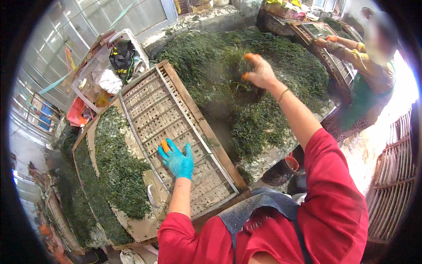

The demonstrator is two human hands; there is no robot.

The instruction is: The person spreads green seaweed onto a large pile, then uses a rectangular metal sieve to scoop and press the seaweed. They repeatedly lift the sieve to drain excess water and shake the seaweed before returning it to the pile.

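My left hand [179, 162], in a teal glove with an orange cover on one finger, rests with fingers spread on or just over a metal grid frame [179, 109]. Beneath that frame lies a pale woven mat [145, 95] with wooden edging [197, 115]. Farther right, my bare right hand [262, 71] has orange finger covers and grips a blurred clump of green plants [235, 66]. The clump is over a large heap of the same dark green plants [283, 49]. A curved blade-like object [151, 194] lies on a small board [155, 194] left of the mat.
More greenery [122, 165] covers a board left of the frame. A white crate [135, 43] holds a black bag [122, 61] and a white cloth [108, 81]. At right, another person [366, 72] reaches over a similar frame [336, 62]. Slatted racks [392, 178] stand lower right.
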